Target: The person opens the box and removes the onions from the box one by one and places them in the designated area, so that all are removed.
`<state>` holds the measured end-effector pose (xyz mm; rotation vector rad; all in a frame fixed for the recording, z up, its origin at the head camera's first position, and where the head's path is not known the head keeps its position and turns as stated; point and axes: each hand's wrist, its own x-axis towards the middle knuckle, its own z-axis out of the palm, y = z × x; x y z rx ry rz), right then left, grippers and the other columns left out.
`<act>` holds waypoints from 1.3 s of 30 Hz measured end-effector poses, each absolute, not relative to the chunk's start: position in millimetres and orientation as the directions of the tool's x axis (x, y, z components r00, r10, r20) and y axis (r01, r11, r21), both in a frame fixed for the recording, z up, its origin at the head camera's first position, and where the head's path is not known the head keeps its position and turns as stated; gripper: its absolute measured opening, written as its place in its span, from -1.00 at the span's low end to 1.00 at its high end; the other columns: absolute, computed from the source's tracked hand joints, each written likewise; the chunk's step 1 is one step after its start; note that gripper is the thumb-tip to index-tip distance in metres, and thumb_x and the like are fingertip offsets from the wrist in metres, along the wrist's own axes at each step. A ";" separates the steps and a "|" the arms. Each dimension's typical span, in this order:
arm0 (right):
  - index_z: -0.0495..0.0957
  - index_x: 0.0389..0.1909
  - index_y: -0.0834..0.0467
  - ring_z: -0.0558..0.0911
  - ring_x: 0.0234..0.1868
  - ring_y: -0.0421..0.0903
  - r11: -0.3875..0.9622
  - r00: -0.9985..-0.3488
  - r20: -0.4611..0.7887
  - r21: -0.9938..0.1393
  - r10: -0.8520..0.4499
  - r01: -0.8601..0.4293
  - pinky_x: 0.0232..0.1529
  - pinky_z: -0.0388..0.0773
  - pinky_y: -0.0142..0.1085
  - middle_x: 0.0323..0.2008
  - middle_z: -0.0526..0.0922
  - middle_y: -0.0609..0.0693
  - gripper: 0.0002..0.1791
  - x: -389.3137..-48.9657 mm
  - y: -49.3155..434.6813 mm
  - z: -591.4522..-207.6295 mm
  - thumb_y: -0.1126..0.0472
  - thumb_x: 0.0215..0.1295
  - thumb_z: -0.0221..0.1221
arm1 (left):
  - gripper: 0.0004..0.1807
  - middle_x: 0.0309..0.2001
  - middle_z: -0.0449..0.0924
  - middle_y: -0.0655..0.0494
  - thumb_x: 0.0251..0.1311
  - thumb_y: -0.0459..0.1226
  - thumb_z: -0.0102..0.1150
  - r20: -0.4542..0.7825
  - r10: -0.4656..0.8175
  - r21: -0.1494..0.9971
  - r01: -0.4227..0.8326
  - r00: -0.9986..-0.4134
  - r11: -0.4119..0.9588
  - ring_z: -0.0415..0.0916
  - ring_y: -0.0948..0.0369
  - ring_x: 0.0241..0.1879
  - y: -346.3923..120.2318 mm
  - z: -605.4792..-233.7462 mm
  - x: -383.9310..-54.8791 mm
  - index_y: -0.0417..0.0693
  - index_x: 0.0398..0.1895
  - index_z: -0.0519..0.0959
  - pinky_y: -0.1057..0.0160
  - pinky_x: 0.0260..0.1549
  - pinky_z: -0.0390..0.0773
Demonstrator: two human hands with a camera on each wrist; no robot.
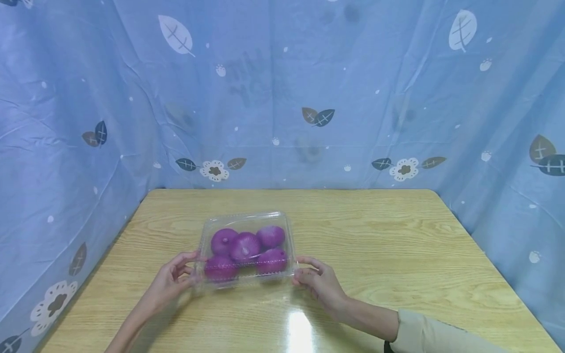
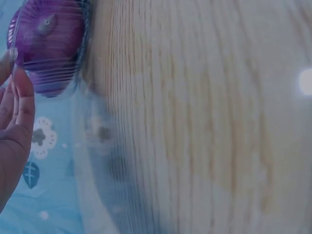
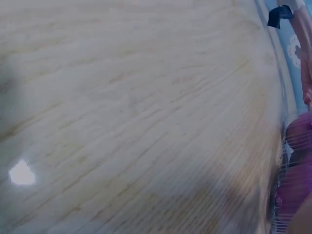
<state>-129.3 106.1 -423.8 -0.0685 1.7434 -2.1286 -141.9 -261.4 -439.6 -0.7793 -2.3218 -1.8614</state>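
Head: clear box with five purple onions is left of centre over the surface; can't tell if its base touches. Left hand pinches its left end, right hand its right end, both between thumb and fingers, toward the near corners. Looks like thin plastic: light, flexy, a bit slick, may buckle or crack if squeezed. Onions should be most of the mass; round, so likely to roll if tilted.

Left wrist: fingers pinching by the rim, onion right behind the ribbed wall. Decent spot, rim is probably stiffest; I'd add support under the base.

Right wrist: ribbed wall and onions at right edge. Right-hand pinch can't be told from here. Hold level, squeeze lightly.
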 end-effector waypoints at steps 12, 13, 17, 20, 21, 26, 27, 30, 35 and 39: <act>0.41 0.13 0.39 0.63 -0.24 0.01 0.265 -0.937 0.106 -0.943 -0.332 -0.200 -0.12 0.65 -0.25 -0.08 0.56 0.24 -0.53 -139.3 112.2 -421.8 0.22 0.29 0.20 | -0.48 0.05 0.53 0.44 0.02 -0.58 0.25 0.316 0.279 0.888 0.386 -0.907 0.249 0.50 0.37 -0.34 -259.8 -437.0 -141.7 -0.48 0.11 0.38 0.45 -0.48 0.58; 0.34 0.21 0.35 0.62 -0.22 0.00 0.323 -0.917 0.182 -0.897 -0.355 -0.303 -0.16 0.65 -0.31 -0.02 0.51 0.21 -0.46 -144.1 114.5 -421.0 0.19 0.30 0.21 | -0.47 0.05 0.53 0.43 0.02 -0.59 0.25 0.317 0.279 0.887 0.387 -0.906 0.251 0.50 0.37 -0.34 -259.7 -437.0 -141.6 -0.52 0.11 0.36 0.45 -0.48 0.58; 0.29 0.31 0.23 0.61 -0.16 -0.05 0.443 -0.681 0.544 -0.518 -0.490 -0.732 -0.18 0.62 -0.44 0.09 0.44 0.15 -0.41 -169.4 121.4 -414.4 0.17 0.31 0.20 | -0.45 0.05 0.52 0.43 0.01 -0.58 0.26 0.311 0.260 0.883 0.379 -0.914 0.275 0.50 0.37 -0.34 -259.6 -436.2 -141.1 -0.56 0.11 0.33 0.43 -0.49 0.59; 0.44 0.20 0.28 0.62 -0.21 -0.10 0.416 -0.431 0.711 -0.212 -0.556 -0.885 -0.20 0.61 -0.47 -0.06 0.55 0.10 -0.57 -186.5 124.0 -405.2 0.18 0.38 0.11 | -0.34 0.06 0.54 0.33 0.01 -0.56 0.27 0.307 0.256 0.884 0.374 -0.917 0.280 0.51 0.34 -0.34 -259.4 -435.9 -142.2 -0.47 0.22 0.26 0.40 -0.46 0.61; 0.47 0.17 0.32 0.61 -0.25 -0.12 0.402 -0.361 0.742 -0.135 -0.564 -0.906 -0.21 0.60 -0.48 -0.13 0.58 0.09 -0.60 -191.3 123.9 -401.8 0.19 0.41 0.08 | -0.29 0.05 0.55 0.28 0.01 -0.56 0.28 0.301 0.255 0.888 0.368 -0.919 0.275 0.51 0.33 -0.34 -259.3 -436.0 -142.8 -0.42 0.26 0.21 0.39 -0.45 0.62; 0.50 0.10 0.41 0.49 -0.44 -0.21 0.412 -0.291 0.802 -0.062 -0.522 -0.909 -0.40 0.50 -0.58 -0.29 0.55 0.04 -0.57 -207.5 119.0 -385.5 0.14 0.50 -0.07 | -0.28 0.03 0.53 -0.14 0.04 -0.50 0.30 0.269 0.272 0.897 0.343 -0.924 0.278 0.55 0.30 -0.34 -259.8 -437.4 -145.8 -0.29 0.27 0.18 0.34 -0.42 0.65; 0.51 0.09 0.41 0.47 -0.46 -0.22 0.413 -0.294 0.805 -0.067 -0.516 -0.908 -0.44 0.47 -0.58 -0.30 0.53 0.03 -0.56 -210.4 117.9 -382.7 0.14 0.50 -0.08 | -0.35 0.05 0.50 -0.18 0.06 -0.48 0.30 0.266 0.283 0.890 0.347 -0.922 0.295 0.55 0.30 -0.35 -260.2 -437.3 -146.5 -0.29 0.22 0.24 0.34 -0.45 0.64; 0.53 0.05 0.42 0.46 -0.48 -0.22 0.400 -0.317 0.804 -0.107 -0.504 -0.910 -0.48 0.44 -0.58 -0.32 0.53 0.03 -0.63 -218.8 115.7 -373.5 0.20 0.45 0.02 | -0.49 0.14 0.38 -0.31 0.08 -0.39 0.33 0.262 0.340 0.853 0.381 -0.903 0.357 0.55 0.29 -0.34 -262.8 -434.9 -151.0 -0.32 0.11 0.43 0.34 -0.43 0.64; 0.58 -0.03 0.43 0.54 -0.47 -0.17 0.356 -0.367 0.790 -0.202 -0.491 -0.912 -0.50 0.48 -0.54 -0.36 0.58 0.06 -0.67 -233.1 114.9 -357.4 0.47 0.16 0.25 | -0.47 0.27 0.29 -0.33 0.06 -0.32 0.37 0.195 0.459 0.824 0.399 -0.867 0.403 0.56 0.24 -0.21 -273.8 -426.8 -165.4 -0.35 0.11 0.49 0.30 -0.16 0.63; 0.58 -0.05 0.45 0.63 -0.39 -0.10 0.354 -0.447 0.738 -0.294 -0.506 -0.888 -0.38 0.61 -0.48 -0.37 0.61 0.09 -0.68 -242.7 114.1 -346.0 0.50 0.14 0.24 | -0.33 0.29 0.29 -0.32 0.00 -0.29 0.43 0.112 0.510 0.847 0.351 -0.853 0.400 0.56 0.17 -0.10 -283.0 -420.7 -176.5 -0.37 0.19 0.42 0.28 -0.05 0.60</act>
